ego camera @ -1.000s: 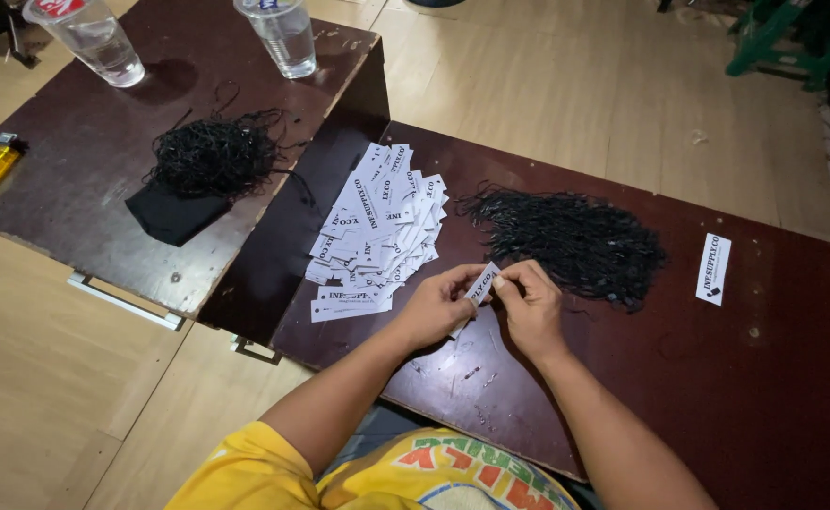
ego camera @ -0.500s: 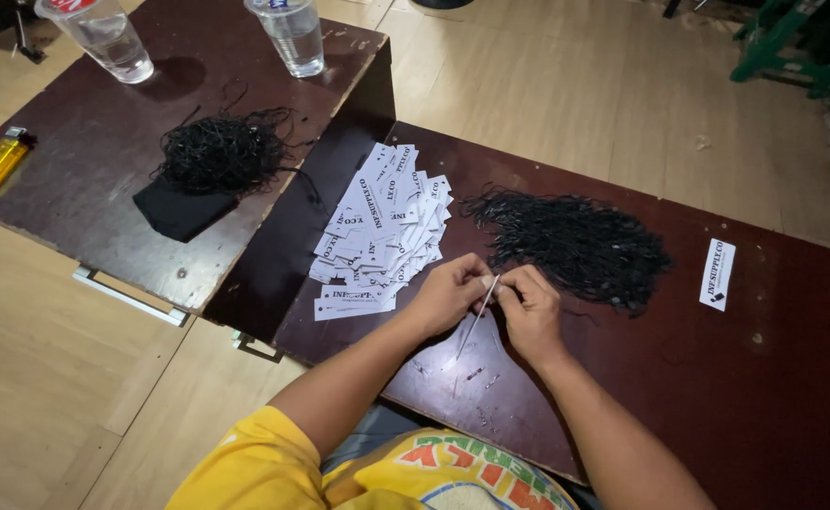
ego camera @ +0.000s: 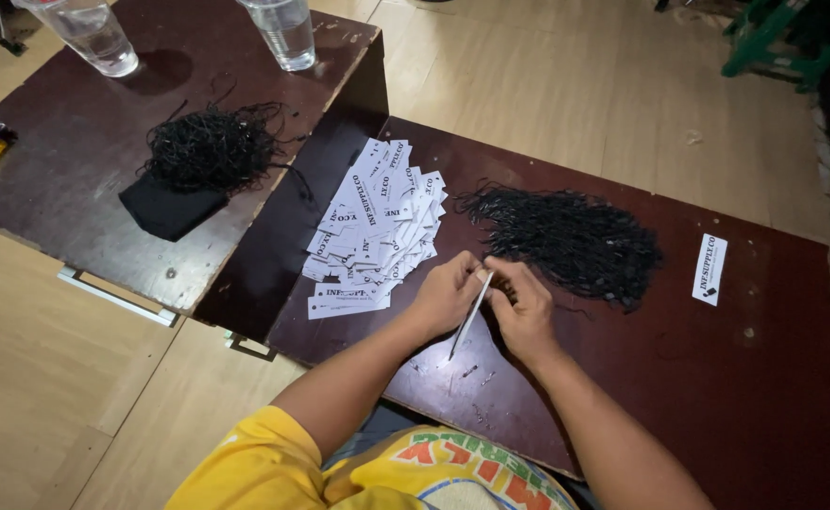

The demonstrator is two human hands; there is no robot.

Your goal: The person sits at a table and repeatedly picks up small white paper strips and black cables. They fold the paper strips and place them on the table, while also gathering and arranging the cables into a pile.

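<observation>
Both hands, left hand and right hand, pinch one white paper tag edge-on above the desk. It looks light, thin and easy to bend. Holding it by the top end seems best.

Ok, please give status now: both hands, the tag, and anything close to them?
Left hand and right hand both pinch one white tag, edge-on. Black string pile just behind the hands. Heap of white tags to the left. Nothing blocks.

Dark brown table, pile of white paper tags, heap of black strings, lone tag
</observation>
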